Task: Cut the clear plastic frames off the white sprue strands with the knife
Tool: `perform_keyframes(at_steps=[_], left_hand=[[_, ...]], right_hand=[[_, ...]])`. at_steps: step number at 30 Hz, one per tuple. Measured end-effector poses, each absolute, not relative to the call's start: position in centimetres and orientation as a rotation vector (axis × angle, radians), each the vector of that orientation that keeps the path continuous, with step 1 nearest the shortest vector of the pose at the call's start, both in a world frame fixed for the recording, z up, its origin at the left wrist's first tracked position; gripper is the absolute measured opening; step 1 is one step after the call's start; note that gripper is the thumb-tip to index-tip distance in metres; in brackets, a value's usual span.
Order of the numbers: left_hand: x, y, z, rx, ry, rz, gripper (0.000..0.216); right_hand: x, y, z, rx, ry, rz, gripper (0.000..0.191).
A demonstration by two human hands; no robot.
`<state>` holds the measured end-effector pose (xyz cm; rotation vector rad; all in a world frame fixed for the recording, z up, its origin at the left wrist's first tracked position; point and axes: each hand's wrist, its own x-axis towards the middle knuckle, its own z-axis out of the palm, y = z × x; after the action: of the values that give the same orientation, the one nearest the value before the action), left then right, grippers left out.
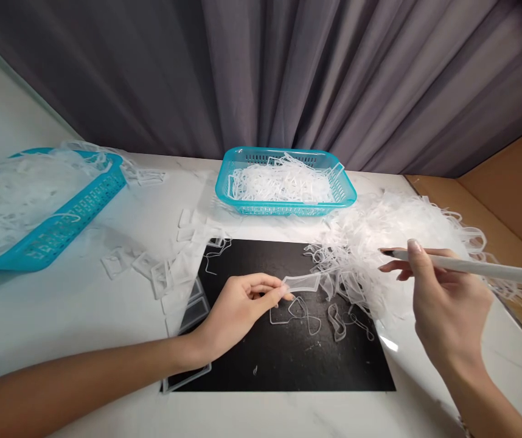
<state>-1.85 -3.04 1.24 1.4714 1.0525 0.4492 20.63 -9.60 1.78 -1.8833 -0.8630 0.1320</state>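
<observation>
My left hand (238, 307) hovers over a black mat (288, 353) and pinches a small clear plastic piece (303, 282) between thumb and fingers. My right hand (443, 298) is closed round a white pen-like tool (484, 267), held like a pencil with its dark tip pointing left toward the piece. A large heap of clear plastic pieces (393, 243) lies just behind my right hand. A few thin clear loops (309, 316) lie loose on the mat below the held piece.
A turquoise basket (347, 193) with clear strips stands at the back centre. Another turquoise basket (60, 228), heaped full, sits at the left. Flat clear pieces (160, 271) are scattered left of the mat. A brown board (516, 201) borders the table's right edge; grey curtains hang behind.
</observation>
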Motion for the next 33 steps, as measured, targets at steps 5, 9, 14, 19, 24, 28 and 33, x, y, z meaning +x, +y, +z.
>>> perform_keyframes(at_steps=[5, 9, 14, 19, 24, 28, 33], left_hand=[[-2.0, -3.4, 1.2, 1.588, 1.045, 0.437, 0.018], [-2.1, -3.5, 1.1, 1.574, 1.005, 0.435, 0.019], [-2.0, -3.7, 1.1, 1.426, 0.954, 0.408, 0.024], [-1.9, -3.9, 1.1, 1.402, 0.917, 0.4, 0.034], [-1.9, -4.1, 0.9, 1.408, 0.841, 0.403, 0.031], [-2.0, -4.3, 0.9, 1.414, 0.84, 0.382, 0.031], [-2.0, -4.5, 0.8, 1.371, 0.785, 0.348, 0.034]], right_hand=[[21.2, -9.7, 2.5, -1.86, -0.855, -0.023, 0.032], [21.7, -9.8, 3.4, -1.916, -0.855, -0.006, 0.034], [21.1, -10.3, 3.4, -2.034, -0.917, 0.253, 0.033], [18.7, -10.6, 2.4, -1.638, -0.938, 1.035, 0.026], [16.0, -10.5, 2.0, -1.388, -0.754, 1.528, 0.03], [15.3, -10.3, 2.0, -1.334, -0.69, 1.565, 0.034], [15.6, -10.4, 2.1, -1.372, -0.73, 1.553, 0.027]])
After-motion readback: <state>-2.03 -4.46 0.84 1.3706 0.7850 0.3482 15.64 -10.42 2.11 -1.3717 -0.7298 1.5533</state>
